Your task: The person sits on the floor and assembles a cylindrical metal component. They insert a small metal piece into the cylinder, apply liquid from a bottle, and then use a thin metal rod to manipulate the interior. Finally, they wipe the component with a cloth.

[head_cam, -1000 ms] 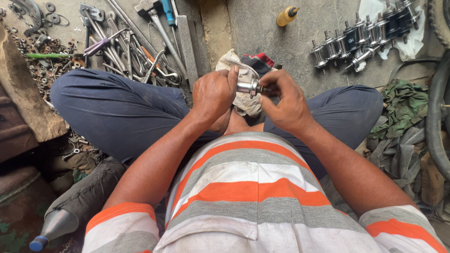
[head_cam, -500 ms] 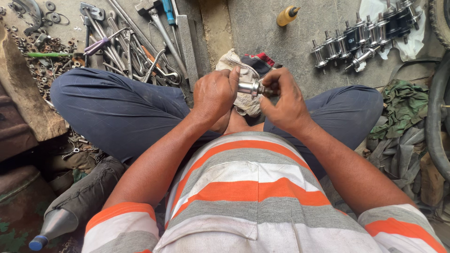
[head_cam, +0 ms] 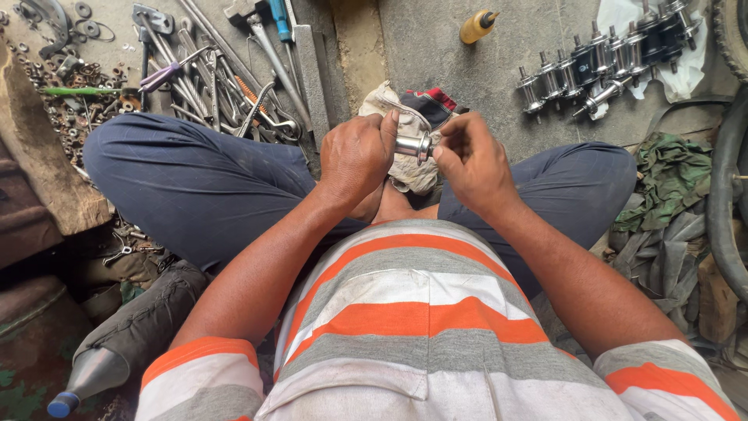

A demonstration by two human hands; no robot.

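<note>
Left hand (head_cam: 357,156): fingers curled around a small shiny metal hub part (head_cam: 411,145), gripping its left end; held above the lap of a person seated cross-legged on the floor.
Right hand (head_cam: 470,160): thumb and fingertips pinched at the part's right end; whether they hold a separate small piece there cannot be told.
Metal hub part: short silver cylinder, lying roughly level between both hands, just above a crumpled pale rag (head_cam: 407,168).
Rag: bunched at the ankles, with a dark red-edged cloth (head_cam: 430,104) at its far side.
Hand tools (head_cam: 234,70): wrenches and screwdrivers, spread on the floor beyond the left knee.
Nuts and washers (head_cam: 70,109): loose heap, far left.
Row of hub assemblies (head_cam: 600,62): upper right, partly on white cloth.
Yellow bottle (head_cam: 477,25): top centre, lying tilted.
Green cloth (head_cam: 670,179): beside the right knee.
</note>
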